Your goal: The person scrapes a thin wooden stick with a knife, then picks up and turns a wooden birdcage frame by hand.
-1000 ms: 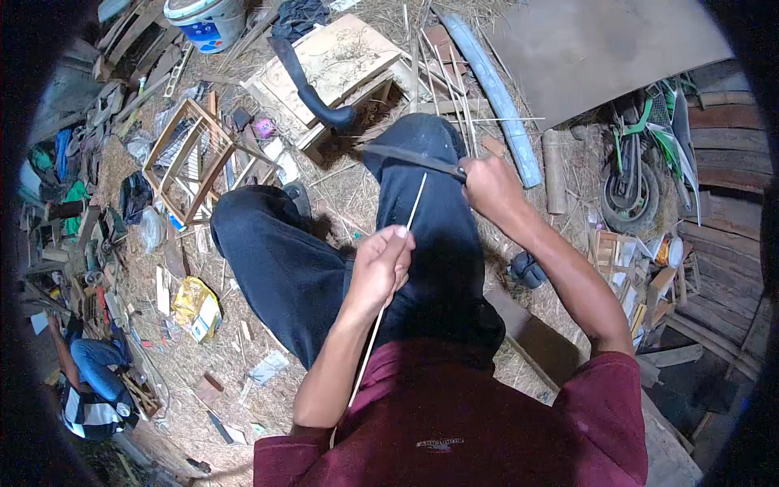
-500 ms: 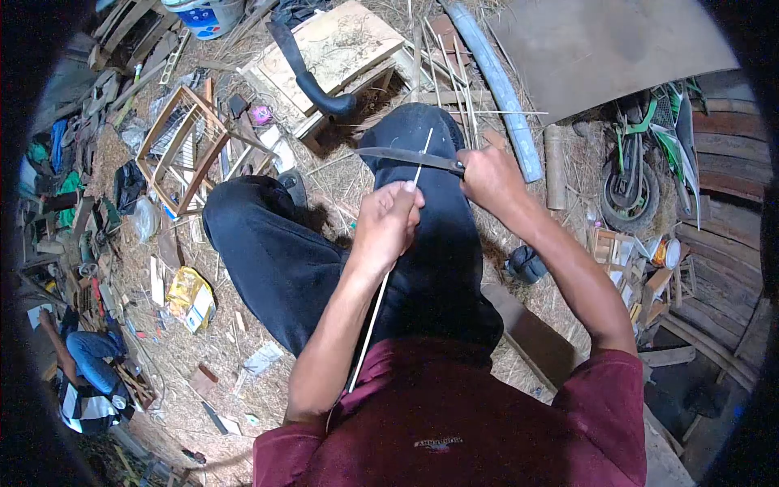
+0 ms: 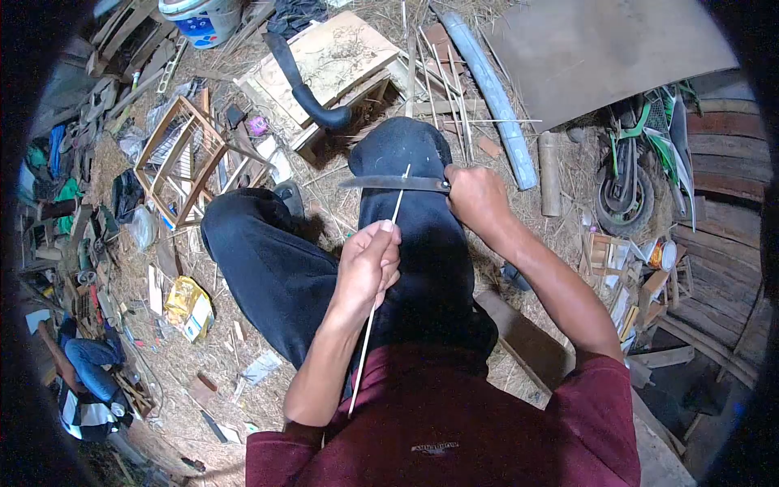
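My left hand is closed around a thin pale stick, its thumb lying along the top. The stick slants from my lap up over my right thigh, and its tip shows just past the blade. In my right hand is a knife, its handle mostly hidden by the fingers. The blade points left across the stick, above my dark trousers near the knee. Whether the edge cuts into the stick, I cannot tell.
Ahead stands a low wooden bench with a dark-handled machete on it. Thin strips and a grey pole lie to its right. A wooden frame sits left. Another person is at far left.
Both hands have come back toward my body and slightly left, along with the knife and stick. Less of the stick sticks out beyond the blade. The view has shifted a little.
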Demonstrator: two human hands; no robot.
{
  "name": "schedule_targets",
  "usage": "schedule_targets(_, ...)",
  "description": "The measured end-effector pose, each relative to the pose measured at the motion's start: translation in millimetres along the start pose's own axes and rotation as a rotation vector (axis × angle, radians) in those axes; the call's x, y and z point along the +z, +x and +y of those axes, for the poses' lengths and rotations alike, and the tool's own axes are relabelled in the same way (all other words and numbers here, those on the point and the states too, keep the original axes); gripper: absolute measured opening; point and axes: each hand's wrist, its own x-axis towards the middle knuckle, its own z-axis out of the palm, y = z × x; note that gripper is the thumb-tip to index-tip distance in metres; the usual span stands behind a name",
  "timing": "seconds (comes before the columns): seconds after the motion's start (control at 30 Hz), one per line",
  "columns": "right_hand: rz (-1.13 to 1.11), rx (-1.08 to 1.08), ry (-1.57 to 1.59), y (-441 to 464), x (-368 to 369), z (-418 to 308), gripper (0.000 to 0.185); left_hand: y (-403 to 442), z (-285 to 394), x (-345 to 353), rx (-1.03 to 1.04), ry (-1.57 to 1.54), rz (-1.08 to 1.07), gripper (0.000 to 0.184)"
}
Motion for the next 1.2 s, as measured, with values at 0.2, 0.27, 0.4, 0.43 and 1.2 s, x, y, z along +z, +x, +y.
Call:
schedule_targets(0.2, 0.073, 0.082, 0.099, 3.1, 6.7, 12.4, 0.017, -40.0, -4.2, -11.8, -0.016, -0.010, 0.030, 0.028)
schedule_targets(0.27, 0.088, 0.058, 0.133, -0.5, 6.4, 9.6, 0.012, -31.7, 1.3, -13.1, 0.045, 0.081, 0.035, 0.027)
schedule_targets(0.4, 0.094, 0.017, 0.137, -7.2, -0.8, 3.7, 0.012, 0.1, 6.4, 0.0, 0.116, 0.360, 0.021, 0.027)
schedule_targets(0.43, 0.102, -0.005, 0.149, -8.0, -3.6, 0.5, 0.013, 9.1, 4.9, 2.0, 0.191, 0.460, 0.048, 0.027)
schedule_targets(1.2, 0.085, 0.101, 0.020, -2.8, 4.5, 4.7, 0.009, -22.7, -21.4, 7.0, 0.506, 0.978, 0.319, 0.025)
